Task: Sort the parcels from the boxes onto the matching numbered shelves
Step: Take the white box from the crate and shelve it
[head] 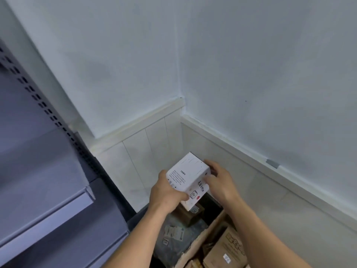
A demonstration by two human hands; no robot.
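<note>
A small white parcel box point(188, 176) with black print and a red dot is held up in front of the room's corner. My left hand point(164, 194) grips its lower left side, thumb across the front face. My right hand point(222, 182) holds its right side with fingers curled round the edge. Below the hands are open cardboard boxes point(199, 242) holding several parcels: a grey plastic mailer point(175, 235) and brown cartons point(228, 246). The grey metal shelves point(38, 190) stand at the left; no shelf numbers are visible.
White walls meet in a corner behind the parcel, with tiled lower panels point(146, 151). The shelf upright point(58, 120) with slotted holes runs diagonally at the left. The floor between shelf and boxes is dark and narrow.
</note>
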